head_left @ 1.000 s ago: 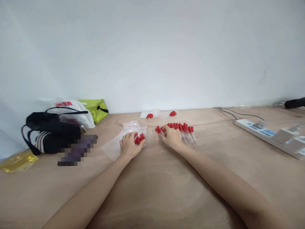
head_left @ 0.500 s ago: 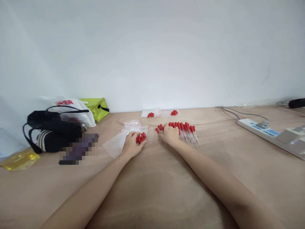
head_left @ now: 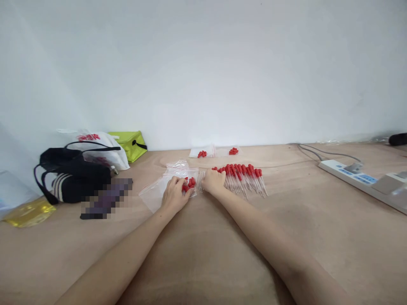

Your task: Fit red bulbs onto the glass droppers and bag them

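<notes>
My left hand (head_left: 175,195) rests on a clear zip bag (head_left: 151,194), thumb and fingers apart around a small heap of red rubber bulbs (head_left: 191,182). My right hand (head_left: 213,181) has its fingers curled down over the thin clear tubes (head_left: 199,182) just right of that heap. Its fingertips are hidden, so what they hold does not show. Beside it lies a row of droppers (head_left: 240,171), each a clear tube with a red bulb on top, bulbs pointing away from me. A few red bulbs peek out behind my right hand.
Two small bags with red bulbs (head_left: 202,154) (head_left: 233,151) lie near the wall. At left are a black bag (head_left: 74,173), a white plastic bag (head_left: 111,157), a lime-green bag (head_left: 127,146), a yellow packet (head_left: 30,214) and a blurred-out item. A power strip (head_left: 346,171) with cables lies right.
My right hand has moved left from the dropper row to the loose clear tubes. More of the droppers now show. My left hand has stayed at the red bulbs.
</notes>
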`<state>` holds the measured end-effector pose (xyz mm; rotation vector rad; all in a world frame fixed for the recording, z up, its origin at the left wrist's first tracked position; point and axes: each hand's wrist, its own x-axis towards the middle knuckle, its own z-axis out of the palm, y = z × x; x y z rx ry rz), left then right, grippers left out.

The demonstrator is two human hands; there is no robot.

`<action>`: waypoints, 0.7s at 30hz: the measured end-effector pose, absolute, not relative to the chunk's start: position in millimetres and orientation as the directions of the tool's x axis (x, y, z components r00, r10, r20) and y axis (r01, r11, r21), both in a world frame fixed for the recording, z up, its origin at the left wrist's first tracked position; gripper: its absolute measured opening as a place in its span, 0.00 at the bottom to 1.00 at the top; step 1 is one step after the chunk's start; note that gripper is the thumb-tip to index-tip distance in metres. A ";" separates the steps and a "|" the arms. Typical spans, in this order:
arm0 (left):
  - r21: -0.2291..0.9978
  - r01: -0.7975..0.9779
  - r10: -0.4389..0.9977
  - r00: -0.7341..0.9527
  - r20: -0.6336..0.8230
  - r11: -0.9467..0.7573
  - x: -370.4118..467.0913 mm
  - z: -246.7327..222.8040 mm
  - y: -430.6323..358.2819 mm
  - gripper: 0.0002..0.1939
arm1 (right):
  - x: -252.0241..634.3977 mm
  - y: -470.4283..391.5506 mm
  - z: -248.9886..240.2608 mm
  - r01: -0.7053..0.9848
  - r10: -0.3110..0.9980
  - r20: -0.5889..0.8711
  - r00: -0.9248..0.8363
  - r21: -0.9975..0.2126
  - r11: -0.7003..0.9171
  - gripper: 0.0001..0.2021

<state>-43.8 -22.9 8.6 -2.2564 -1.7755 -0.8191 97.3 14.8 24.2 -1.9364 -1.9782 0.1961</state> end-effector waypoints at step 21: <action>0.317 0.743 0.750 0.357 0.556 -0.589 -25.4 6.3 -36.7 0.06 | 194.6 -46.3 -2.8 0.756 0.753 0.579 -0.313 -0.328 0.566 0.11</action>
